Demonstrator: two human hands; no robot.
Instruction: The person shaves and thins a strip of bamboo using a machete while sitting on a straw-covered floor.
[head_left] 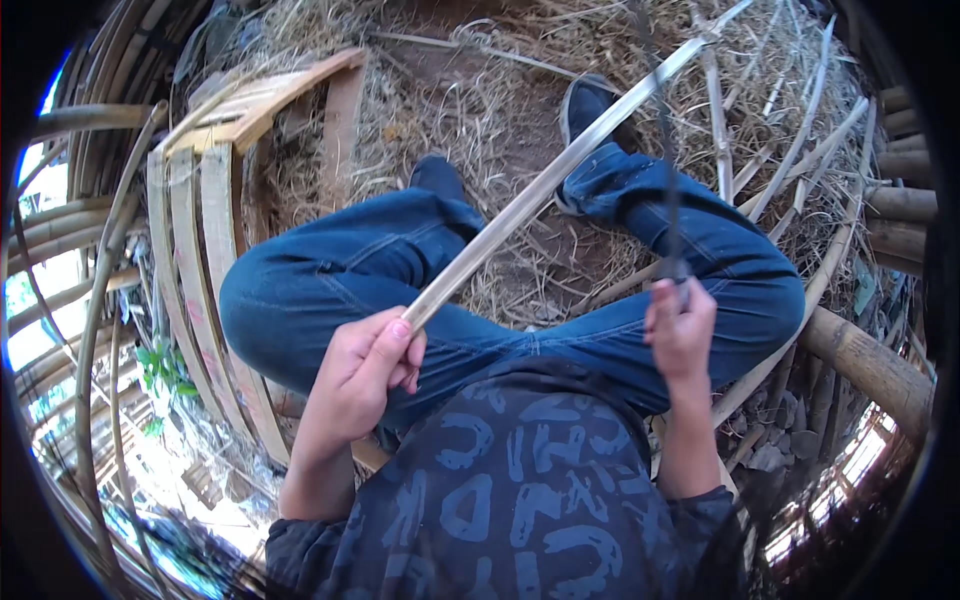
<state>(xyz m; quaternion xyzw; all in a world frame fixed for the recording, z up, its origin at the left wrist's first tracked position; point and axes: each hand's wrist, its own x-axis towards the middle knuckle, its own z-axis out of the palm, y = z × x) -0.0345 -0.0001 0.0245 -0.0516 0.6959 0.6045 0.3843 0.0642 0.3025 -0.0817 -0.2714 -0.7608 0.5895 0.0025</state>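
Note:
My left hand (365,370) is closed round the lower end of a long, pale bamboo strip (540,190). The strip slants up and to the right, over the ground between my bent legs and past my right shoe. Above my right thigh, my right hand (682,335) grips the dark handle of a long, narrow-bladed knife (670,180). Its blade points away from me and is blurred. In the picture it crosses the far part of the strip; I cannot tell whether the two touch.
Curly shavings (450,110) cover the brown ground around my shoes. To the left stands a slatted wooden frame (215,175). Several thin bamboo strips (805,160) lie at the far right, and a thick bamboo pole (868,370) sits beside my right knee. Bamboo rails (75,225) line the left side.

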